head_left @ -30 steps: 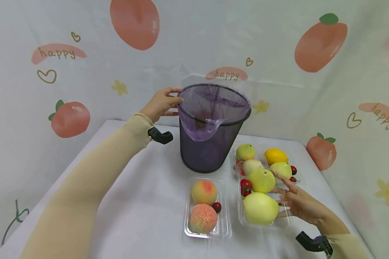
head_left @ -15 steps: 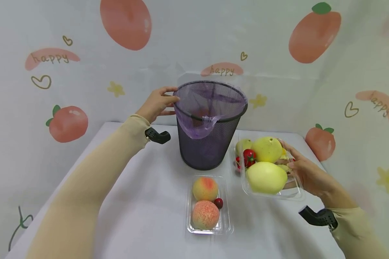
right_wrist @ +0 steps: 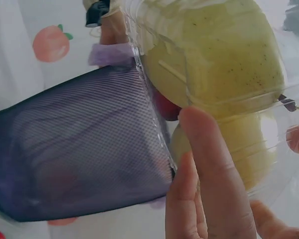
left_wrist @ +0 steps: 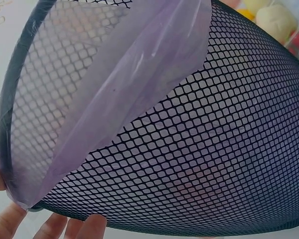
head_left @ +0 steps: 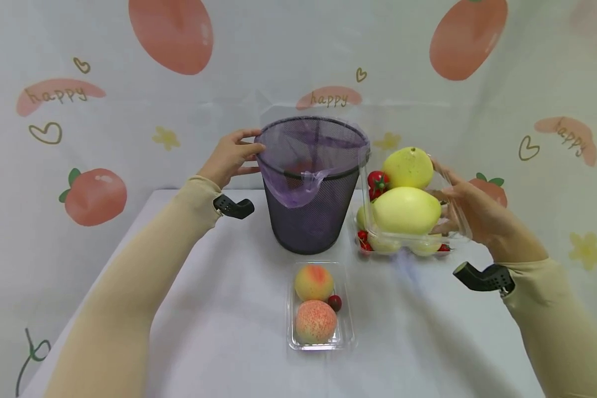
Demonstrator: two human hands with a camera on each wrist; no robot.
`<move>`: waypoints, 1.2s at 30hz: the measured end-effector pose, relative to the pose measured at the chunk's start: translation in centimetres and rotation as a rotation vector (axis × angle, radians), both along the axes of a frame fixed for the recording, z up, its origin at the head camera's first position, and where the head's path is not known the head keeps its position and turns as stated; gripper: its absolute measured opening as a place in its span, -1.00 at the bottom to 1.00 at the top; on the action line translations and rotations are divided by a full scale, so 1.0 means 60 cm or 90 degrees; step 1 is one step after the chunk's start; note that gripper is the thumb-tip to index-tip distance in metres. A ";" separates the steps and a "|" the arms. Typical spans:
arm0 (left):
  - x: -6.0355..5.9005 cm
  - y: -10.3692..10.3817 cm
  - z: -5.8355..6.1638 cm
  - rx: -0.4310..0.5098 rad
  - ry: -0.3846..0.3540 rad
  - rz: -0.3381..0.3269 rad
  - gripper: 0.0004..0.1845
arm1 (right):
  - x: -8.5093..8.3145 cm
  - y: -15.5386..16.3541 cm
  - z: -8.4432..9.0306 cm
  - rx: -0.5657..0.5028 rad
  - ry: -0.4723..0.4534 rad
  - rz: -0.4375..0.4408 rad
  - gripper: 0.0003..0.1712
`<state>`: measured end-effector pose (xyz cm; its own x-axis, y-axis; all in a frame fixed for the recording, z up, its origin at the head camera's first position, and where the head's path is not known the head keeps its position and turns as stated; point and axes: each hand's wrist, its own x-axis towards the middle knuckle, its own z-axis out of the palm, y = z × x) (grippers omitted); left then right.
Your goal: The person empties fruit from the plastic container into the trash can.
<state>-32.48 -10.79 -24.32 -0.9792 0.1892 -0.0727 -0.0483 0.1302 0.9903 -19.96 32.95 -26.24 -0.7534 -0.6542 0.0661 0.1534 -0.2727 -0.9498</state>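
Right hand (head_left: 470,207) grips clear fruit tray (head_left: 413,235), tilted and raised off the desk (head_left: 219,309), just right of the mesh bin (head_left: 310,188). Left hand (head_left: 231,157) rests on the bin's left rim, fingers lightly curled against it.

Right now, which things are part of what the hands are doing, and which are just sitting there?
In hand:
left hand on the mesh bin
right hand holding the clear tray of green fruit, tilted beside the bin

Lying about:
tray of peaches
another tray of fruit behind
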 end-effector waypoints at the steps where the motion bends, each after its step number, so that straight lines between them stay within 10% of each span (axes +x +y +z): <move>1: 0.000 -0.002 0.000 0.002 0.001 0.002 -0.42 | -0.005 -0.003 0.006 0.002 0.005 -0.006 -0.18; 14: 0.001 -0.002 -0.012 -0.014 0.003 0.000 -0.44 | -0.042 -0.044 0.077 0.112 0.049 -0.103 -0.26; 27: 0.003 -0.006 -0.011 -0.021 0.012 -0.002 -0.43 | -0.091 -0.081 0.112 0.025 0.001 -0.110 -0.29; 36: 0.001 -0.011 -0.011 -0.028 0.014 0.000 -0.44 | -0.119 -0.105 0.131 0.100 -0.018 -0.229 -0.26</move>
